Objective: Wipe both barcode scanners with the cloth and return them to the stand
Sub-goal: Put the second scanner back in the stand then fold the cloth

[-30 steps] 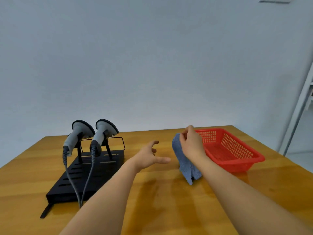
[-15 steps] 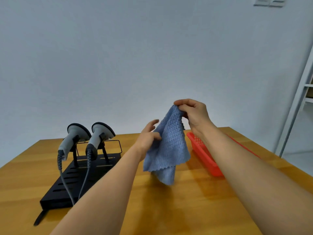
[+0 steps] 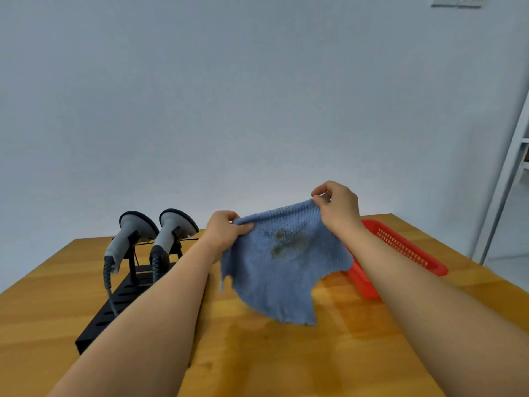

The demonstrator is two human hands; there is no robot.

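1. The blue cloth hangs spread in the air above the tabletop, held up by its top edge; brownish stains show near its middle, and its lower corner dangles close over the wood.
2. The left hand has its grip pinched on the cloth's upper left corner, thumb on the near side and fingers curled behind.
3. The right hand has its grip pinched on the upper right corner, which sits higher than the left corner.
4. Left of the cloth, the two barcode scanners sit side by side in the black stand, heads up: the left scanner and the right scanner, each with a coiled grey cable running down from its handle.
5. The left forearm crosses in front of the stand's right part.
6. A red basket lies on the tabletop just behind the cloth and the right forearm, partly hidden by both.
7. A pale wall stands behind the tabletop.
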